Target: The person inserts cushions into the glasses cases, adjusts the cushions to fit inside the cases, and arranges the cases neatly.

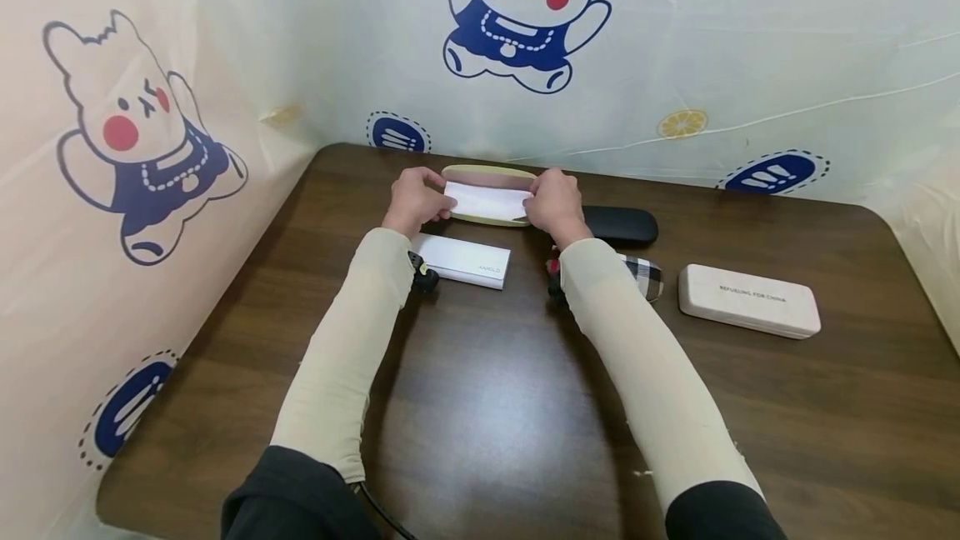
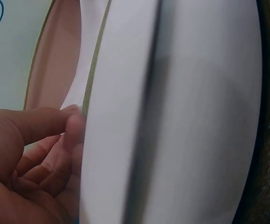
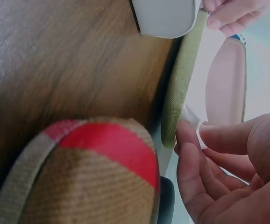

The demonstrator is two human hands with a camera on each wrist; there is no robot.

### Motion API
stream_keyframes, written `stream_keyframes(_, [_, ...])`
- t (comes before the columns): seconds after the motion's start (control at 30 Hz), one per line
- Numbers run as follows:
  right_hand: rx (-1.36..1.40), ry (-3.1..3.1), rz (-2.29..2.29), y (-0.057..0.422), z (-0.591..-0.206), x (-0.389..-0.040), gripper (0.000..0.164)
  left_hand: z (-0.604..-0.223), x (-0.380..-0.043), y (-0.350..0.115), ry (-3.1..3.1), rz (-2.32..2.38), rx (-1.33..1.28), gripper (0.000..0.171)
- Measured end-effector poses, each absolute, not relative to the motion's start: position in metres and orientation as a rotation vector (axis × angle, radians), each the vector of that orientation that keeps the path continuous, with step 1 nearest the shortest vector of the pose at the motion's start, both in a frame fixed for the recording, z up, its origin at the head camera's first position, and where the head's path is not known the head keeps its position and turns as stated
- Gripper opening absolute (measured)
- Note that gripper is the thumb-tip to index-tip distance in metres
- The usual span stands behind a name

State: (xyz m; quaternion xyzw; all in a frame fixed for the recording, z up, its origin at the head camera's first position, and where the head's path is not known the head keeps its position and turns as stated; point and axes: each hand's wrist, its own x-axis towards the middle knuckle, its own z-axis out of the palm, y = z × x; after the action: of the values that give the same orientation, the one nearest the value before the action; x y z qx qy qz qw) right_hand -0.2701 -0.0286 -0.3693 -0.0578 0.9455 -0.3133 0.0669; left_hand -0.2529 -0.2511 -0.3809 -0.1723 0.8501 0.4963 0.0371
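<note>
At the back of the table a green glasses case (image 1: 491, 222) stands with its lid up, showing a pink lining (image 1: 487, 177). A white cloth (image 1: 487, 201) is spread across its lower half. My left hand (image 1: 416, 197) pinches the cloth's left end between thumb and finger, right at the green rim (image 2: 94, 65). At the opposite end my right hand (image 1: 557, 202) pinches the cloth, which bunches slightly at the thumb (image 3: 223, 138). The fingers of both hands curl in at the case's ends.
In front of the green case lies a white glasses case (image 1: 463, 259). Right of it are a black case (image 1: 621, 225) and a plaid case (image 1: 642, 275), partly behind my right arm. A pale lettered case (image 1: 750, 300) sits farther right. A printed curtain (image 1: 337, 40) hangs behind the table.
</note>
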Motion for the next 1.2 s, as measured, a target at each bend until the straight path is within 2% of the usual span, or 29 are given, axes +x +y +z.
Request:
stream_keyframes(0.23, [-0.215, 2.862, -0.914, -0.022, -0.366, -0.269, 0.042, -0.383, -0.251, -0.255, 2.616, 1.554, -0.546, 0.036])
stream_keyframes(0.3, [-0.221, 2.873, -0.931, -0.019, -0.364, -0.269, 0.035, -0.382, -0.251, -0.256, 2.633, 1.523, -0.542, 0.042])
stream_keyframes(0.4, [-0.214, 2.897, -0.971, -0.014, -0.363, -0.27, 0.013, -0.382, -0.251, -0.258, 2.654, 1.462, -0.515, 0.056])
stream_keyframes(0.43, [-0.214, 2.896, -0.979, -0.013, -0.362, -0.27, 0.016, -0.382, -0.251, -0.258, 2.658, 1.441, -0.498, 0.06])
stream_keyframes(0.53, [-0.231, 2.867, -0.999, -0.011, -0.362, -0.27, 0.05, -0.382, -0.251, -0.259, 2.657, 1.399, -0.455, 0.071])
stream_keyframes(0.67, [-0.333, 2.8, -0.962, -0.011, -0.364, -0.27, 0.084, -0.383, -0.25, -0.26, 2.652, 1.377, -0.434, 0.079])
stream_keyframes(0.8, [-0.412, 2.772, -0.899, -0.014, -0.369, -0.269, 0.104, -0.384, -0.25, -0.261, 2.661, 1.353, -0.376, 0.09])
stream_keyframes(0.93, [-0.416, 2.79, -0.856, -0.016, -0.377, -0.27, 0.109, -0.385, -0.249, -0.261, 2.692, 1.359, -0.289, 0.097])
stream_keyframes(1.2, [-0.437, 2.887, -0.798, -0.02, -0.385, -0.272, 0.093, -0.386, -0.247, -0.264, 2.76, 1.36, -0.231, 0.088])
